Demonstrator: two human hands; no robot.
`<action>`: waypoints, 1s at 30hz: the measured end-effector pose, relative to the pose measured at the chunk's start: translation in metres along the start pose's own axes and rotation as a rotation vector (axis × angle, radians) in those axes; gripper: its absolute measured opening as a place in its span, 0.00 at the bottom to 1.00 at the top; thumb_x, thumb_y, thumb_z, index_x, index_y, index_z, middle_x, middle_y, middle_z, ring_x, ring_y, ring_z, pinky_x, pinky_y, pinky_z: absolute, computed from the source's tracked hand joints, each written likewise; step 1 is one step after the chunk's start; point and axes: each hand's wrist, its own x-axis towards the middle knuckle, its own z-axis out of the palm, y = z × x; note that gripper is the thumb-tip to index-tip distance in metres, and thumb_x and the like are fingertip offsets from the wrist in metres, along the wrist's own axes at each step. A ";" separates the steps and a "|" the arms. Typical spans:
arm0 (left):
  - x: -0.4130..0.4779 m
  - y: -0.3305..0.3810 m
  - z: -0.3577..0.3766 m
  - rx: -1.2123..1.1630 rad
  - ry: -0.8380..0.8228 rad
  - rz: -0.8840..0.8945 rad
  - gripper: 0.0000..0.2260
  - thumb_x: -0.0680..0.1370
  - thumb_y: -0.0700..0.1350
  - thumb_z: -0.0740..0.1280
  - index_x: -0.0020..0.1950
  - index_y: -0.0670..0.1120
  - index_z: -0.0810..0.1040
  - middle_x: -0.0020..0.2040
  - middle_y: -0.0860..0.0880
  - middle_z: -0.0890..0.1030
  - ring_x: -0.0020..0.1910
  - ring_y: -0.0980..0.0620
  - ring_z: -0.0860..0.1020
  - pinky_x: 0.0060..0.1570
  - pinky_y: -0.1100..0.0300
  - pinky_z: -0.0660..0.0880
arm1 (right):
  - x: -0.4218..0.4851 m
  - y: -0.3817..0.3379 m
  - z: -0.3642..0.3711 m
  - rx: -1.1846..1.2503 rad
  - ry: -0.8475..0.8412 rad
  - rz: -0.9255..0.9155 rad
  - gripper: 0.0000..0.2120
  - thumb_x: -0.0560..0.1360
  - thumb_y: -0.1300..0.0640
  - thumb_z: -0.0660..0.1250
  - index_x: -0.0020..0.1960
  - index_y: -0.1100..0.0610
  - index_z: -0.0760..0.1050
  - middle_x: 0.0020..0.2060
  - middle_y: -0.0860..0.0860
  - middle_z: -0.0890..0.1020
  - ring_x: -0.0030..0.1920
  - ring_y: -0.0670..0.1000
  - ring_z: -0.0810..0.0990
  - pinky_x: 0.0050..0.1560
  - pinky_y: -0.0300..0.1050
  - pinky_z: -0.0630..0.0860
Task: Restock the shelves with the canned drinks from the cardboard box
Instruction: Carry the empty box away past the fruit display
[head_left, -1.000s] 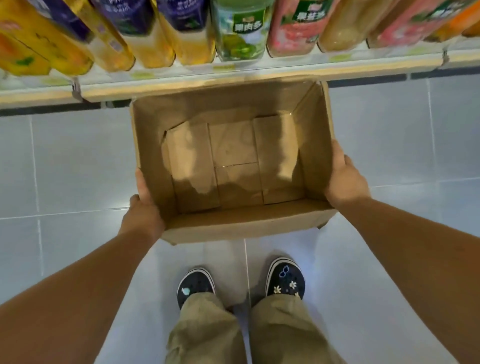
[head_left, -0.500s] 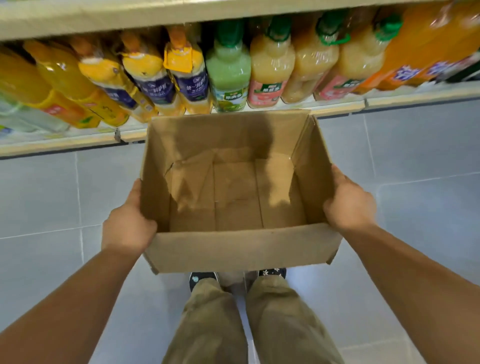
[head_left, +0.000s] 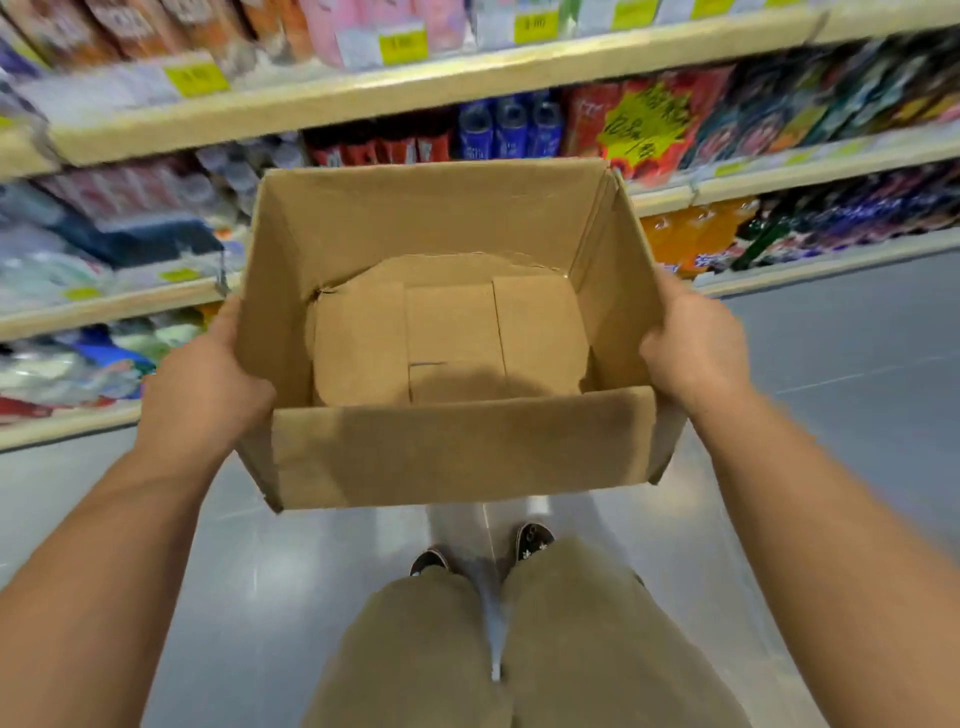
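a: what takes up the most room?
b: shelves (head_left: 415, 88) across the top, several tiers packed with drinks, all smeared by blur. under them there's a grey tiled floor (head_left: 857, 364).
a: and the box?
b: the cardboard box (head_left: 457, 452) is dead centre, held in the air in front of the shelves and above the floor, with its open top toward the camera. it's plain brown and a little ragged along the inner flap edges. inside i see only its own folded bottom flaps, with a shadow over the near part.
a: below it?
b: tan trousers (head_left: 571, 649).
a: the hands?
b: the left hand (head_left: 208, 384) clasps the left wall by the near corner, thumb lying up the outside toward the rim. the right hand (head_left: 696, 348) clasps the right wall, thumb up near the rim. the fingers go round the outside, out of sight.
a: smaller things?
b: a red sign (head_left: 644, 130) with a yellow burst sits behind the far right corner, with blue drinks (head_left: 509, 130) beside it. cans or bottles, i cannot tell. two dark shoes (head_left: 532, 540) peek out under the box, and yellow price tags (head_left: 402, 44) line the shelf edges.
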 end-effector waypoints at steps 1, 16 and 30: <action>-0.007 0.005 -0.017 -0.006 0.017 0.020 0.37 0.68 0.34 0.64 0.75 0.54 0.59 0.53 0.34 0.80 0.50 0.34 0.77 0.44 0.49 0.71 | -0.005 -0.002 -0.019 0.009 0.026 -0.006 0.29 0.73 0.67 0.60 0.72 0.51 0.62 0.50 0.60 0.80 0.44 0.61 0.75 0.40 0.48 0.68; -0.043 0.129 -0.133 -0.042 0.115 0.265 0.35 0.71 0.35 0.62 0.75 0.54 0.58 0.46 0.45 0.76 0.40 0.46 0.71 0.35 0.55 0.68 | -0.023 0.039 -0.184 0.071 0.277 0.104 0.31 0.70 0.69 0.59 0.70 0.50 0.66 0.36 0.55 0.77 0.33 0.55 0.70 0.28 0.43 0.62; 0.004 0.229 -0.141 0.049 0.062 0.860 0.35 0.69 0.35 0.63 0.74 0.53 0.61 0.57 0.36 0.78 0.53 0.36 0.76 0.43 0.53 0.69 | -0.125 0.043 -0.198 0.051 0.477 0.690 0.32 0.69 0.69 0.59 0.70 0.49 0.65 0.48 0.62 0.81 0.45 0.64 0.76 0.38 0.47 0.69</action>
